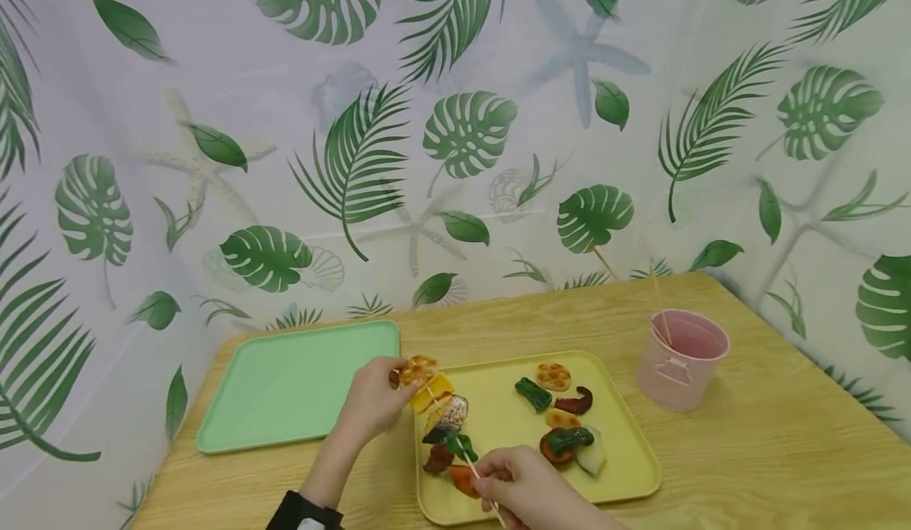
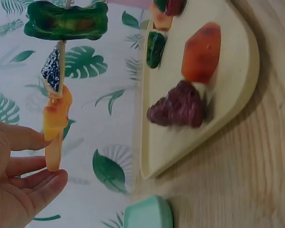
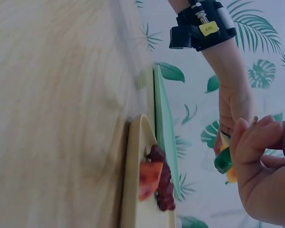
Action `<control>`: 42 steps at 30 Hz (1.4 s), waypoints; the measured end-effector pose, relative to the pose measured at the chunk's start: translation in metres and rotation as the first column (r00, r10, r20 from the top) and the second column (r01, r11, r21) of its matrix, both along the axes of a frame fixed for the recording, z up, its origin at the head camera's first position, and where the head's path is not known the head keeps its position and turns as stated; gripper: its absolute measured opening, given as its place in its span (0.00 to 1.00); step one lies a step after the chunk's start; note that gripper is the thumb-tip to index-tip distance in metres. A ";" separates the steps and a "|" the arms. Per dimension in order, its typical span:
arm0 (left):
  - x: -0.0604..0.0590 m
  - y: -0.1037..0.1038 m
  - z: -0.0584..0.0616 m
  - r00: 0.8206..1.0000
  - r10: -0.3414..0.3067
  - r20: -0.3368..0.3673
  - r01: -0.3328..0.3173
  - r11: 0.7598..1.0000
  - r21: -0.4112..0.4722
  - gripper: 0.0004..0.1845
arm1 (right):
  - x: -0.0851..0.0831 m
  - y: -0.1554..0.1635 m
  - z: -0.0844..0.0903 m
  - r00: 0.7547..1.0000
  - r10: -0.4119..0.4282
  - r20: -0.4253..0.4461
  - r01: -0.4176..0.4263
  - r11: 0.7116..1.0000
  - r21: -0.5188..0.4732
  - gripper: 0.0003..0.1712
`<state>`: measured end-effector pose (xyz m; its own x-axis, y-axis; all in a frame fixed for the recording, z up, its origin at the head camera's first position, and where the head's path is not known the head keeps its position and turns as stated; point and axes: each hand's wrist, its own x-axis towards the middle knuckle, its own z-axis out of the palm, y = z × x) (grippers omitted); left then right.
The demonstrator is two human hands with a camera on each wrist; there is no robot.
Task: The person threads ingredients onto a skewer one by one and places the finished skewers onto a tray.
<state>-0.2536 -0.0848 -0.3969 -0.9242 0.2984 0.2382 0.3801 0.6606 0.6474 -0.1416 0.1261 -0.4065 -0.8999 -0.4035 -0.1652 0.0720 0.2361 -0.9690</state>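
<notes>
My right hand [image 1: 530, 489] pinches the lower end of a thin wooden skewer [image 1: 471, 467] over the front left of a yellow tray [image 1: 491, 403]. Toy food pieces are threaded on it: a green pepper piece [image 2: 66, 21], a dark speckled triangle [image 2: 52, 71], a yellow piece [image 2: 56, 114] and a browned slice [image 1: 417, 372] at the far end. Between thumb and fingers, my left hand [image 1: 373, 399] grips that browned slice. Below the skewer, a dark red meat piece [image 2: 178, 105] and an orange piece [image 2: 202, 52] lie on the tray.
Several more toy foods, among them a green pepper piece [image 1: 532, 394] and a curled brown piece [image 1: 573, 400], lie on the tray's right half. A green tray [image 1: 299, 388] sits at the left. Thin sticks [image 1: 662, 308] stand in a pink bucket [image 1: 669, 380] at right.
</notes>
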 end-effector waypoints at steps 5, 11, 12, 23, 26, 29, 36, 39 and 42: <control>-0.005 -0.039 0.009 0.988 0.150 -0.024 -0.147 0.984 0.100 0.18 | -0.032 -0.042 0.012 0.992 -0.008 -0.125 0.007 1.000 -0.004 0.09; 0.008 -0.080 0.002 0.971 0.233 0.046 -0.237 0.961 0.141 0.12 | -0.081 -0.094 0.009 0.974 -0.054 -0.220 0.072 0.994 0.077 0.09; 0.011 -0.085 -0.001 0.969 0.239 0.056 -0.244 0.960 0.136 0.11 | -0.089 -0.103 0.005 0.976 -0.061 -0.211 0.081 0.993 0.086 0.10; 0.031 -0.114 -0.027 0.937 0.309 0.165 -0.316 0.949 0.020 0.08 | -0.142 -0.162 -0.035 0.961 -0.202 -0.188 0.238 0.952 0.194 0.23; 0.031 -0.122 -0.027 0.935 0.311 0.173 -0.314 0.949 -0.008 0.08 | -0.148 -0.170 -0.040 0.959 -0.223 -0.175 0.259 0.941 0.217 0.24; 0.033 -0.123 -0.031 0.938 0.307 0.163 -0.309 0.951 -0.016 0.07 | -0.149 -0.171 -0.047 0.964 -0.215 -0.158 0.248 0.939 0.239 0.21; 0.035 -0.095 -0.034 0.971 0.204 0.123 -0.205 0.979 -0.007 0.05 | -0.145 -0.144 -0.032 0.982 -0.135 -0.133 0.160 0.968 0.194 0.12; 0.035 -0.072 -0.033 0.992 0.092 0.086 -0.090 0.996 -0.022 0.06 | -0.138 -0.115 -0.010 0.966 -0.118 -0.231 0.163 0.969 0.184 0.15; 0.034 -0.045 -0.035 0.994 -0.052 0.095 0.057 0.997 -0.056 0.10 | -0.123 -0.079 0.008 0.939 -0.134 -0.316 0.201 0.961 0.191 0.13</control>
